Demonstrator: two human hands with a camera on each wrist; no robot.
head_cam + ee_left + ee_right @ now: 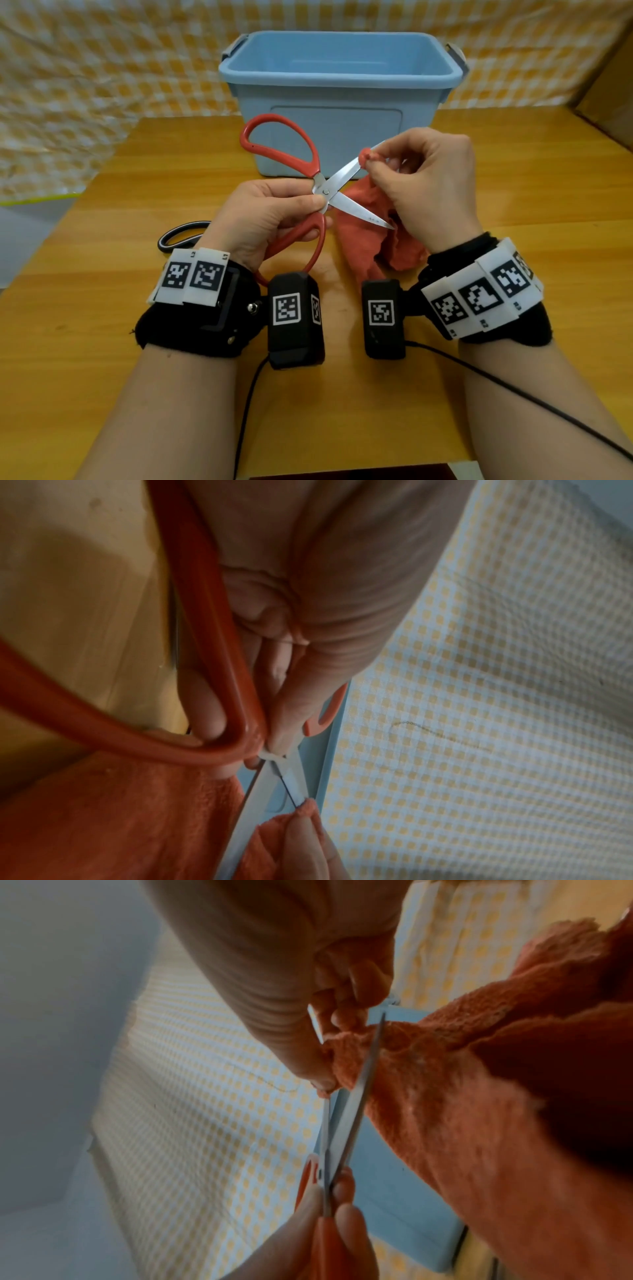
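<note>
Red-handled scissors [322,192] [219,685] [346,1137] are held above the wooden table [137,342] with their steel blades spread. My left hand [270,216] [274,631] grips them at the lower handle loop and pivot. My right hand [424,185] [308,1026] pinches a fold of an orange-red cloth [363,236] [103,818] [462,1096] round the upper blade near its tip. The remainder of the cloth hangs down under that hand onto the table.
A light blue plastic bin [339,99] stands open behind the hands. A second pair of scissors with a black handle [181,234] lies on the table left of my left wrist. Yellow checked fabric [85,85] covers the background. Cables [513,387] trail from the wrist cameras.
</note>
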